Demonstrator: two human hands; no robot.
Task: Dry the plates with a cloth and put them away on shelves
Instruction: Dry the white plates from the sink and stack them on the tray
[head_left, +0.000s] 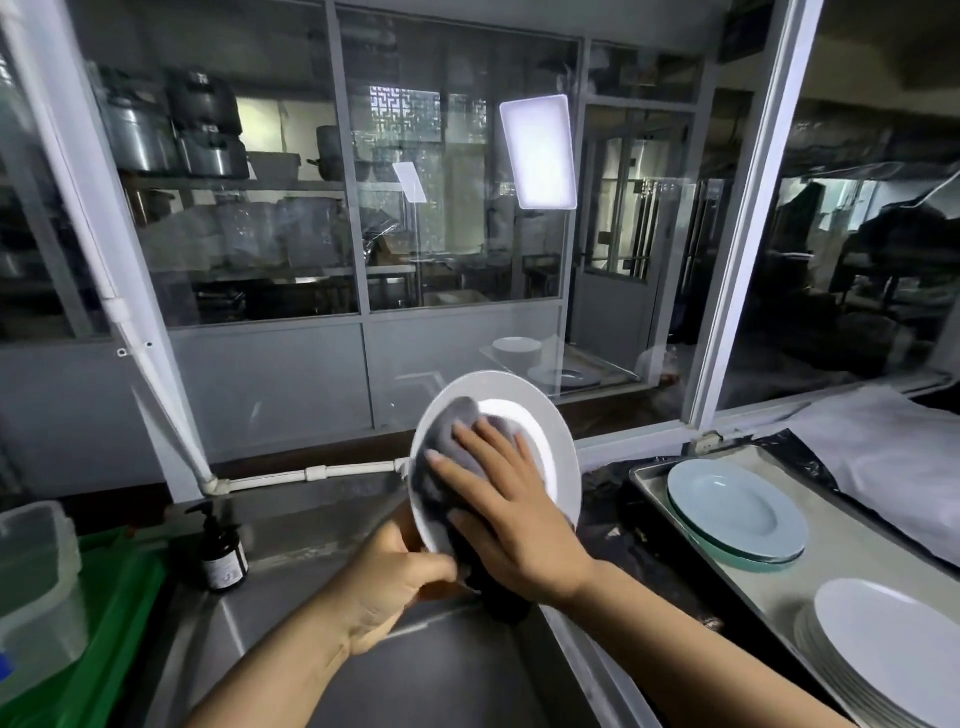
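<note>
- Your left hand (395, 577) grips the white plate (550, 415) by its lower rim (tilted up).
- Your right hand (514, 514), fingers flat, presses the grey cloth (452, 426) on it: drying step.
- Next, probably turn it over and wipe the back.

Dim, wide-angle-warped scene; a bright light panel (538, 151) glares off glass.
</note>
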